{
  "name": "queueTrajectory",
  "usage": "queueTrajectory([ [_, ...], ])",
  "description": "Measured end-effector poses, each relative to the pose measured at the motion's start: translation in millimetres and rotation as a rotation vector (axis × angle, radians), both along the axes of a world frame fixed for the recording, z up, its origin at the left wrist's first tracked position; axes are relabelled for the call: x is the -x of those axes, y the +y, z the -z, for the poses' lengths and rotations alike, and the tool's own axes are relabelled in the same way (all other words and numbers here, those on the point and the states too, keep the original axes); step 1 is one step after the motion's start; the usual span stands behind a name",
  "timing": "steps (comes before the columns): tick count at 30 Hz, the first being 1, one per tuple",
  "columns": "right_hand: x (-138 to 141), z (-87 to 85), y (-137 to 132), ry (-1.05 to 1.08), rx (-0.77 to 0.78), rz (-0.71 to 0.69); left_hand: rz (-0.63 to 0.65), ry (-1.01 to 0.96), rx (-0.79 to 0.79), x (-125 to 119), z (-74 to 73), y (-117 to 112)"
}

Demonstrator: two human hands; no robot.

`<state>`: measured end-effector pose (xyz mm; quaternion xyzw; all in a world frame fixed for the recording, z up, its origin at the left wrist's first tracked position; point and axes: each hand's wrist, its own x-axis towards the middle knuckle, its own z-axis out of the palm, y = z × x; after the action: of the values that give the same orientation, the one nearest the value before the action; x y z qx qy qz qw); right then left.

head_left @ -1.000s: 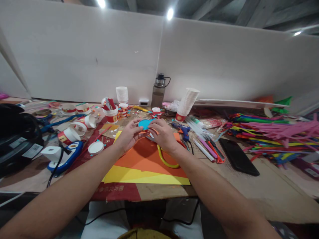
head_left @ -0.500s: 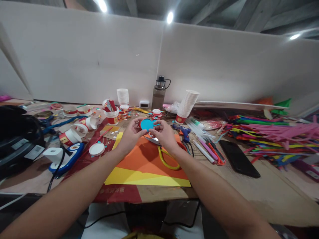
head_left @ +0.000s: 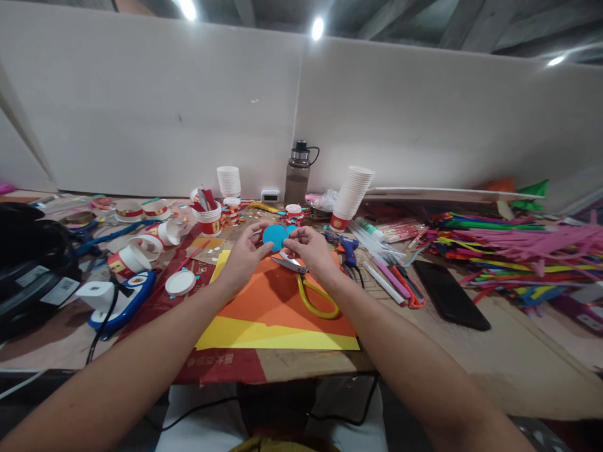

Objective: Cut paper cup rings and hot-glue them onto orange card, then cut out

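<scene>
Over the orange paper (head_left: pixel 264 301), both hands hold a round blue disc (head_left: pixel 274 237) with its flat face toward me. My left hand (head_left: pixel 245 254) grips its left side, thumb at the lower edge, and a little red shows behind the disc there. My right hand (head_left: pixel 311 250) pinches its right edge, where small blue bits stick out; what lies behind the disc is hidden. Just below the right hand, scissors with yellow handles (head_left: pixel 316 306) lie on the orange paper, their blades partly spread. Yellow paper (head_left: pixel 282 338) lies beneath the orange sheet.
Behind the hands stand a dark water bottle (head_left: pixel 298 179) and a stack of paper cups (head_left: pixel 354 191). A blue glue gun (head_left: pixel 347 246), pens (head_left: pixel 389 276), a black phone (head_left: pixel 450 294) and pipe cleaners (head_left: pixel 522 245) lie right. A white lid (head_left: pixel 180 282) and cut cups (head_left: pixel 129 258) are left.
The disc has turned slightly and faces me more fully. My right hand has shifted a little, uncovering more of the scissors' blades. The whole view has moved slightly.
</scene>
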<state>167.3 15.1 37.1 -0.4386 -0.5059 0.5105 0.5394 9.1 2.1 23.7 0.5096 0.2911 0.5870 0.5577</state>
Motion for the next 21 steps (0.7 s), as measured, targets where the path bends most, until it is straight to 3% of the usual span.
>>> queueTrajectory([
  [14,0.5,1.4,-0.4,-0.103,-0.065,0.053,-0.040,-0.021,0.043,-0.6,-0.7,-0.5],
  [21,0.0,1.9,-2.4,-0.138,-0.161,0.016,-0.026,-0.043,0.086,0.1,-1.3,-1.1],
])
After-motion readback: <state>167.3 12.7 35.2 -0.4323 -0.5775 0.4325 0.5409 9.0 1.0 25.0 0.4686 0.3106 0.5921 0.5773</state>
